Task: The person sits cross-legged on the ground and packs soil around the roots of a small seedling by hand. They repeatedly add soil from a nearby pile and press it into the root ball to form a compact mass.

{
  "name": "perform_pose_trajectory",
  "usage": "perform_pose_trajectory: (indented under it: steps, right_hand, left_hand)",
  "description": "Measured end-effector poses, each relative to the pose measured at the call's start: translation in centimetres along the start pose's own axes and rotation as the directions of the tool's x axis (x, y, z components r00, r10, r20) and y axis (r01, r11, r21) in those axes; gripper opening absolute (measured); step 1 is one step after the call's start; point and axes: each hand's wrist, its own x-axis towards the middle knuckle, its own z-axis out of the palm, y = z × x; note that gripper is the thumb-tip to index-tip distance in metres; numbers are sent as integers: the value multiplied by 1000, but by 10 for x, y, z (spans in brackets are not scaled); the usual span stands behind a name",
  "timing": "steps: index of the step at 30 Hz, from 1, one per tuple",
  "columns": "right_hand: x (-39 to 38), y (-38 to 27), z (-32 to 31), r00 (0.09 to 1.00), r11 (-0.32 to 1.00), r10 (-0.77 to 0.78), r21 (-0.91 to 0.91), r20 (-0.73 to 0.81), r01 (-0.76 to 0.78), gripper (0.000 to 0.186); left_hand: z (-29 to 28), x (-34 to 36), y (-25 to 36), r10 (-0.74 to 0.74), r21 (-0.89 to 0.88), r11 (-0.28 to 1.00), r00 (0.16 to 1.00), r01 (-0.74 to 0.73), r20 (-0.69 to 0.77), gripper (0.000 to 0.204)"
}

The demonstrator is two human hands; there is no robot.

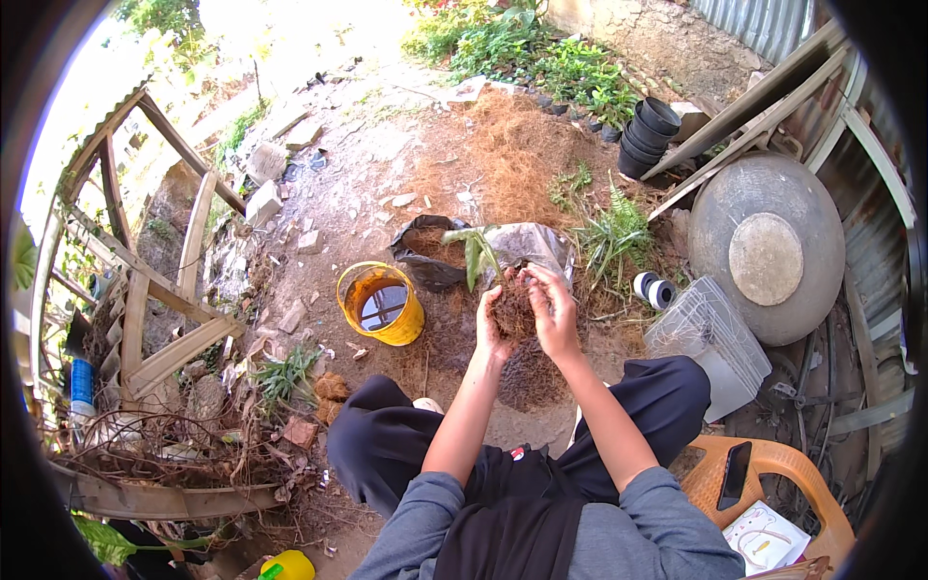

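Between my two cupped hands sits a brown, fibrous root ball (513, 314) of a small plant. The plant's green leaves (474, 251) lean out to the upper left. My left hand (491, 327) wraps the left side, its thumb and fingers pressed to the fibre. My right hand (556, 314) curves round the right side with its fingertips over the top. Just beyond are a black plastic bag (437, 275) with brown fibre inside and a greyish plastic bag (543, 246). A yellow bucket (400, 332) of dark liquid stands to the left. Dark soil (530, 375) lies below my hands.
Loose coconut-like fibre (512, 155) spreads over the ground ahead. Stacked black pots (646, 140), a big round grey vessel (767, 251) and a clear plastic bin (710, 348) line the right. An orange chair (715, 449) holds a phone (735, 476). Wooden framing (135, 329) stands left.
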Motion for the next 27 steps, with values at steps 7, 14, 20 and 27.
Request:
perform_pose_trajectory:
  steps: [7,14,20,27]
  right_hand:
    - [-14,38,24,725,372,688,843,31,-389,30]
    - [-13,33,11,894,766,434,567,-111,-302,30]
    - [-5,-7,-2,997,998,-16,61,-75,21,29]
    - [-9,-21,9,992,984,-128,-127,-2,126,34]
  left_hand:
    - [10,9,-11,-58,256,961,983,102,-173,34]
    - [23,10,-7,-1,345,932,950,114,-311,42]
    - [12,6,-1,-80,73,994,994,85,-71,41]
    - [14,-3,-20,29,37,999,996,-32,88,47]
